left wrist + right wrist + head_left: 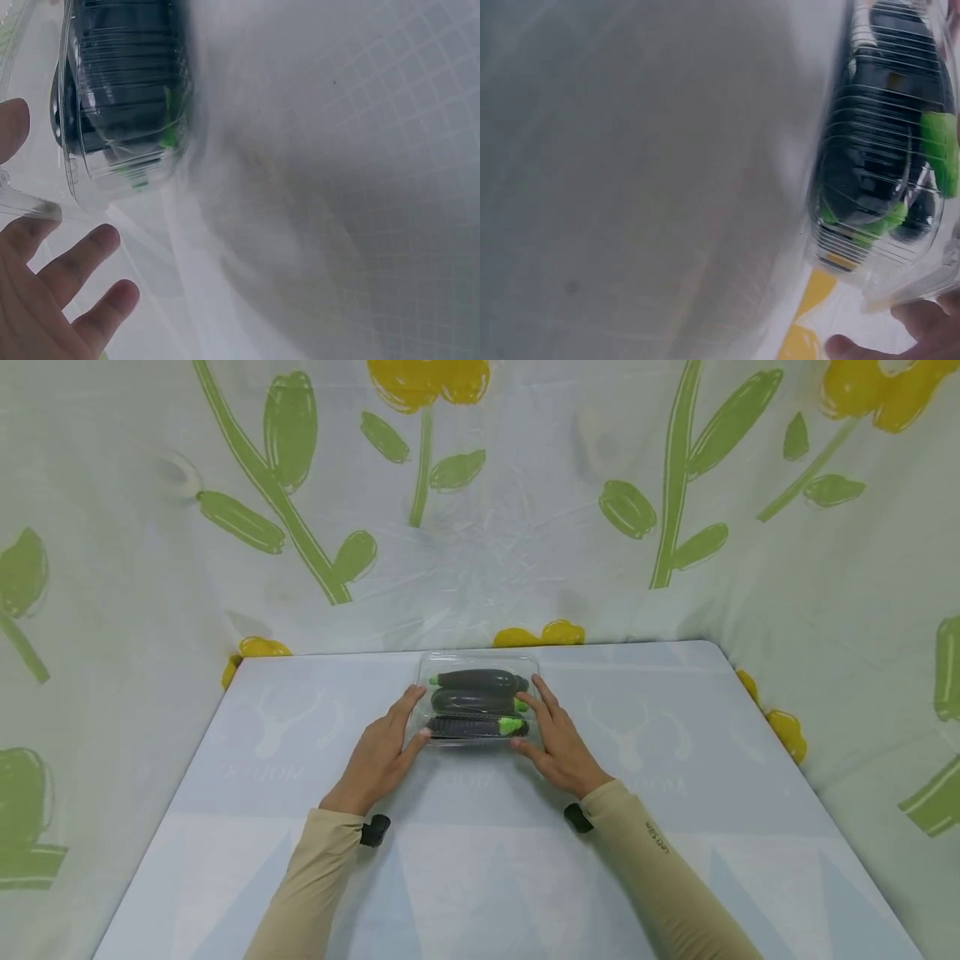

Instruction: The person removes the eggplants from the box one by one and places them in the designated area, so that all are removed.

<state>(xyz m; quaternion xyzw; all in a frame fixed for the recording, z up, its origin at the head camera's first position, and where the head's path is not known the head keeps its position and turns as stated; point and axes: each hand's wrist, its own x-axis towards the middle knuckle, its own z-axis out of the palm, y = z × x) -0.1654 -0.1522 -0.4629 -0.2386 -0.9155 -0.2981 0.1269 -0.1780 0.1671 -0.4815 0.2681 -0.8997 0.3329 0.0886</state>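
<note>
A clear plastic clamshell box (480, 743) sits near the back edge of the table with dark eggplants inside. The top eggplant (480, 681) and the middle one (472, 701) lie side by side; the front eggplant (468, 727) shows through the ribbed side, with bright green at its right end. My left hand (378, 756) is at the box's left side, fingers extended and spread, thumb by the front corner. My right hand (558, 739) mirrors it on the right. In the left wrist view, fingertips (105, 238) show beside the box's rim; the right wrist view shows only part of the right hand (922, 334).
The pale table (480, 860) carries faint deer-head and triangle prints. Behind it and at both sides hangs a white sheet (525, 552) with green stems and yellow flowers, meeting the table's back edge close behind the box.
</note>
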